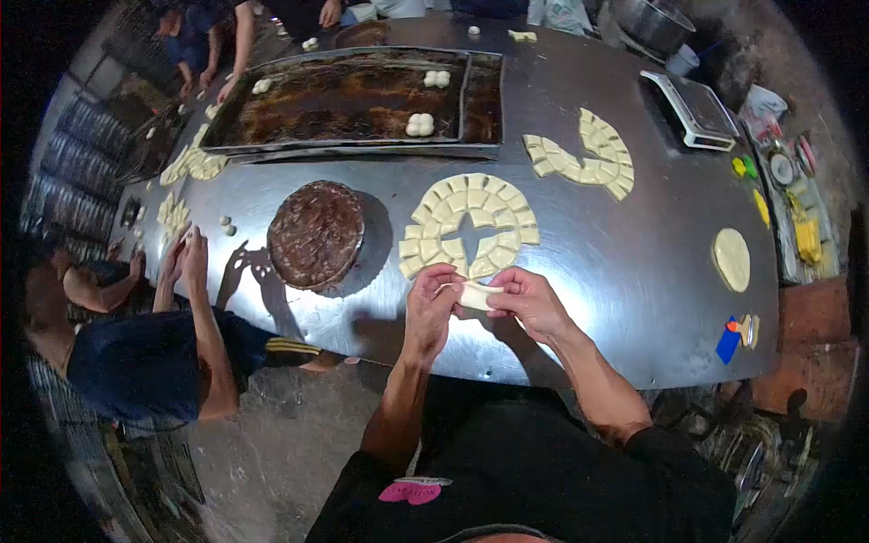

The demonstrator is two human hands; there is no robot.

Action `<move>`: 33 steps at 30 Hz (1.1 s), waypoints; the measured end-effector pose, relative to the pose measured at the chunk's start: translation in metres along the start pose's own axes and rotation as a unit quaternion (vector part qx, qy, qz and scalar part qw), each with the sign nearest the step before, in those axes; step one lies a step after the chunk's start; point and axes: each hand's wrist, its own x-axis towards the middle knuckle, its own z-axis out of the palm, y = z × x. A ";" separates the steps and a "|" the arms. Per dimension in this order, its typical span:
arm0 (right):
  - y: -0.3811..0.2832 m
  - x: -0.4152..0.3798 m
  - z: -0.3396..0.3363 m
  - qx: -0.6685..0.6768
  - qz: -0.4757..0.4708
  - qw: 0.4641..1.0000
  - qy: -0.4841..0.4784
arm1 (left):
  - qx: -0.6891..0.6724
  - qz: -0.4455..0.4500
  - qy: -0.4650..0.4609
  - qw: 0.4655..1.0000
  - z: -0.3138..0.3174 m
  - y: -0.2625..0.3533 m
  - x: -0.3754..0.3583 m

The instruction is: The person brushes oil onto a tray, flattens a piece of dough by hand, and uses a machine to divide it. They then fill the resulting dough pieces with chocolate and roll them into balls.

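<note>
Between my left hand (433,306) and my right hand (528,305) a pale piece of dough (478,295) is stretched, with the fingers of both hands pinching its ends. It is held just above the near edge of the metal table. Right behind it lies a ring of cut dough pieces (489,191), with a star-shaped gap in its middle. To the left of my left hand stands a round container of dark brown filling (317,235). Farther right is a partial arc of cut dough pieces (608,150).
A large dark baking tray (344,100) holds a few clusters of dough balls (420,125). A scale (692,110), a flat dough disc (731,260) and a blue scraper (728,341) are on the right. A co-worker (149,362) works at my left; other people's hands are at the far side.
</note>
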 end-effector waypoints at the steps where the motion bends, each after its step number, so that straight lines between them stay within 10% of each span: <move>1: -0.002 0.000 0.003 -0.001 0.002 1.000 -0.011 | 0.002 0.008 0.008 1.000 -0.001 0.000 -0.003; 11: 0.045 0.061 0.093 0.193 -0.010 0.979 0.068 | 0.213 0.056 0.119 0.968 -0.046 -0.026 -0.021; 14: 0.046 0.114 0.121 -0.051 -0.063 0.997 0.001 | 0.441 0.166 0.138 0.871 -0.067 -0.002 -0.033; 16: 0.036 0.151 0.142 -0.268 -0.113 0.956 -0.041 | 0.427 0.154 0.157 0.877 -0.084 0.016 -0.042; 18: 0.024 0.183 0.166 -0.605 -0.402 0.679 -0.107 | 0.385 0.126 0.180 0.896 -0.108 0.025 -0.048; 22: 0.032 0.235 0.184 -0.697 -0.443 0.489 -0.279 | 0.417 0.139 0.210 0.873 -0.161 0.027 -0.059; 25: 0.017 0.235 0.194 -0.785 -0.256 0.469 -0.314 | 0.351 0.084 0.240 0.901 -0.184 0.031 -0.071; 29: 0.006 0.241 0.201 -0.722 -0.229 0.575 -0.309 | 0.348 0.078 0.236 0.904 -0.198 0.035 -0.073; 33: 0.013 0.237 0.200 -0.752 -0.269 0.491 -0.347 | 0.288 0.046 0.215 0.932 -0.190 0.028 -0.051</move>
